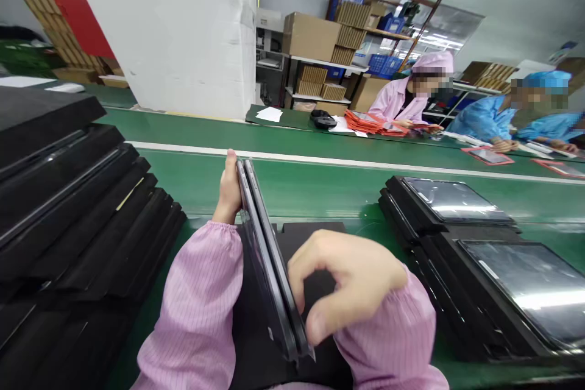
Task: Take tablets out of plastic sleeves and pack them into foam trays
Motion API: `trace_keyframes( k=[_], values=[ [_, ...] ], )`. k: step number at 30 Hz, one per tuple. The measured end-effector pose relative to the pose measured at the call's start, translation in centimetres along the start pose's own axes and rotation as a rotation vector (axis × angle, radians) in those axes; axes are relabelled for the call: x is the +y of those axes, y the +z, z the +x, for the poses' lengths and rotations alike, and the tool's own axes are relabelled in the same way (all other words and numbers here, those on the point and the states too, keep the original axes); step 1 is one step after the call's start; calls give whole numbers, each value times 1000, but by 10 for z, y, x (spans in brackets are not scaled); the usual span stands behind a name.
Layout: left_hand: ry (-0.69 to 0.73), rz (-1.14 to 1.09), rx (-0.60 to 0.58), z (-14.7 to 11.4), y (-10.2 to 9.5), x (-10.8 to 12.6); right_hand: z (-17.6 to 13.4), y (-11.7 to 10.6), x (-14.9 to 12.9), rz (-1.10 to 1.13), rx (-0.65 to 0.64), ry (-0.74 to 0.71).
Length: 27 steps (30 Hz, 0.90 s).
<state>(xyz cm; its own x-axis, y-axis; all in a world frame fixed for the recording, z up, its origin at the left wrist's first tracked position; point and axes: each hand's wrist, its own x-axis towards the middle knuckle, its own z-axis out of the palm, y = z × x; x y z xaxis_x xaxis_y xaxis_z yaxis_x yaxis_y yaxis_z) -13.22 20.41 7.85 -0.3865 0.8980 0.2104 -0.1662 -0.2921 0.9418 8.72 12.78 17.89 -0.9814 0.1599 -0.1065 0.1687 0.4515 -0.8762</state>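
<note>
Well, the left grip (pixel 231 190) holds two tablets (pixel 264 256), right grip (pixel 351 271) unclosed beside them, perhaps touching.

No readable text anywhere here, tbh. There's a tiny white sticker (pixel 270 334) low on the thin, flat, dark-grey tablet (pixel 261 262), plus a narrow white label (pixel 489 269) on the glossy black rectangular tablet (pixel 534 292) toward the long green bench (pixel 329 186)'s right edge, but neither one's legible.
</note>
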Motion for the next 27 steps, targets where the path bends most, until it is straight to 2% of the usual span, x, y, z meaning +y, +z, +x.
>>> trace_keyframes(
  k=[1,3,6,8,11,18,27],
  values=[
    [34,-4,8,-3,0,7,5,-9,10,104,-61,-51],
    [128,27,24,-9,2,19,16,-21,26,244,-56,-77],
    [232,82,68,-14,9,28,30,-24,40,336,175,-58],
    [234,70,89,-15,12,29,37,-22,42,349,329,-56],
    [194,20,81,-12,13,25,45,-17,42,280,427,-39],
    [162,-18,131,-7,15,14,51,-21,48,240,437,-34],
    [148,-20,141,-11,19,17,50,-27,60,379,277,-136]
  ],
)
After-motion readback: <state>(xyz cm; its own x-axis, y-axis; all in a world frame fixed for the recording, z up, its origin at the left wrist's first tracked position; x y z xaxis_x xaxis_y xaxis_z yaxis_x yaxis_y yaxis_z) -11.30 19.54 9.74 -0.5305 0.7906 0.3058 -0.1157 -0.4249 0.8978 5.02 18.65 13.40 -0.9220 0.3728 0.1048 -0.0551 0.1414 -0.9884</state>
